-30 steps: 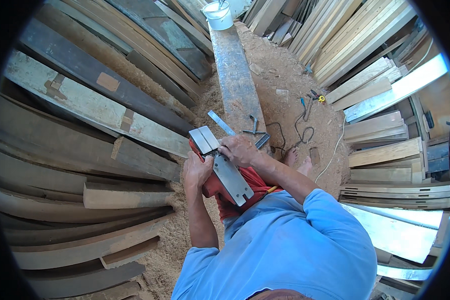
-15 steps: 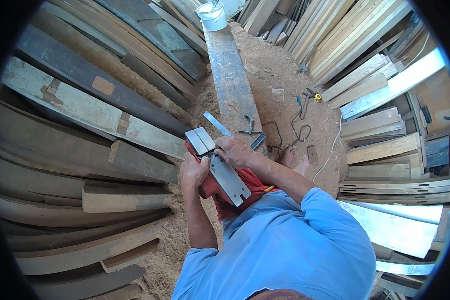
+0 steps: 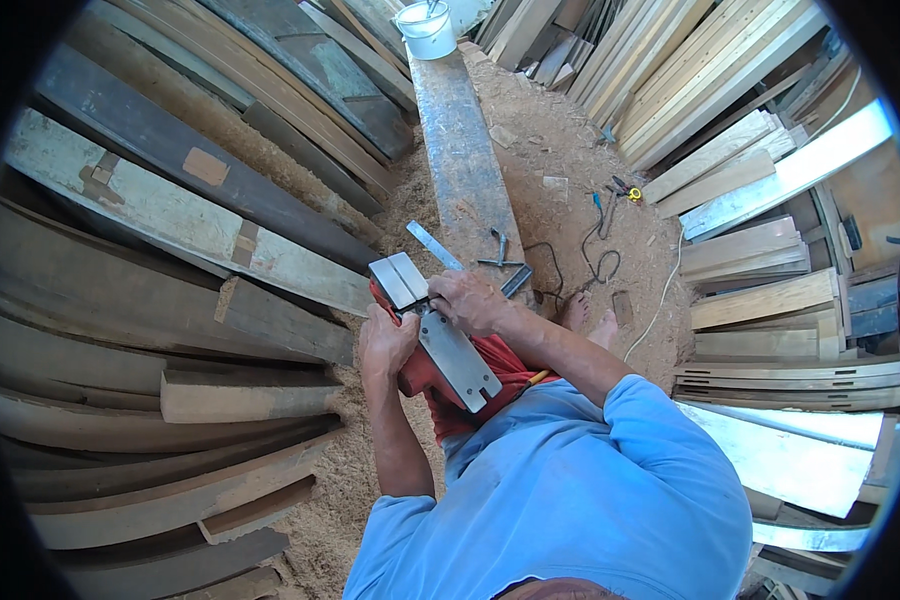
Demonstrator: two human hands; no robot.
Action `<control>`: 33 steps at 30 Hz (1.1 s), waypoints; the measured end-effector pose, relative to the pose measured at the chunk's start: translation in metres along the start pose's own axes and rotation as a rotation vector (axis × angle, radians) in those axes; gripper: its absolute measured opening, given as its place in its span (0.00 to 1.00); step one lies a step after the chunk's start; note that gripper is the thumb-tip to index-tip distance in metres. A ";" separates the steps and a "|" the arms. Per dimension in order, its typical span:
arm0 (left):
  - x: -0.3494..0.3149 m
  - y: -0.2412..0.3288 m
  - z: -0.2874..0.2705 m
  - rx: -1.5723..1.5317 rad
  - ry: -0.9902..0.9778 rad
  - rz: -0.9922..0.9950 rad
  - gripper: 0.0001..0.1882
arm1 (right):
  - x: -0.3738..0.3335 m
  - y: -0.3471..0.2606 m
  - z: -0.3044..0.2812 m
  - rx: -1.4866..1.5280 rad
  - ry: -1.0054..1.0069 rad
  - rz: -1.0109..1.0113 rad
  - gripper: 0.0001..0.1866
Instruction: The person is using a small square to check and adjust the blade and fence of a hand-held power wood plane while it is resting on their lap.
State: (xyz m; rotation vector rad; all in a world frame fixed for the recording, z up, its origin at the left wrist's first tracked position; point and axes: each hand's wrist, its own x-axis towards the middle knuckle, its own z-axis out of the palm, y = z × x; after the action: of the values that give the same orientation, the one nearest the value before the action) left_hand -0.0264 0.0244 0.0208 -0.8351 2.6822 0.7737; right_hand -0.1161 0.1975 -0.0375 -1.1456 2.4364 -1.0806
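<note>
A red electric planer (image 3: 458, 362) lies upside down over my lap, its grey metal sole plates facing up. My left hand (image 3: 386, 340) wraps round its side near the gap between the two plates. At that same gap, across from the left, my right hand (image 3: 467, 302) has its fingers curled in against the cutter area. What its fingertips hold, if anything, is hidden. Just beyond the right hand, a metal ruler (image 3: 434, 246) and a combination square's dark head (image 3: 516, 281) rest by the bench end, beside a T-handled tool (image 3: 500, 249).
A long worn plank bench (image 3: 460, 140) runs away from me, with a white bucket (image 3: 426, 32) at its far end. Stacked boards (image 3: 120, 330) crowd the left, more timber (image 3: 750, 250) the right. A cable (image 3: 600, 262) and yellow-handled pliers (image 3: 634, 193) lie on the sawdust-covered floor.
</note>
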 end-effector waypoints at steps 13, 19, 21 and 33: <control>-0.003 0.001 -0.002 -0.020 0.031 0.012 0.35 | -0.001 -0.014 -0.013 -0.010 -0.016 0.034 0.11; -0.003 0.000 -0.005 -0.021 -0.010 -0.015 0.36 | 0.004 -0.017 -0.011 -0.068 -0.053 0.061 0.11; -0.002 0.002 -0.005 -0.021 -0.011 -0.010 0.36 | 0.000 -0.005 -0.005 0.004 0.030 -0.050 0.10; 0.000 -0.004 -0.003 -0.038 -0.018 0.000 0.37 | 0.002 -0.004 -0.007 0.013 -0.034 -0.033 0.09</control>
State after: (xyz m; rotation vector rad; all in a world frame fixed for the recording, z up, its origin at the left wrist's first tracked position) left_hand -0.0242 0.0194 0.0215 -0.8327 2.6592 0.8301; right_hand -0.1185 0.1982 -0.0299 -1.1945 2.3893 -1.0767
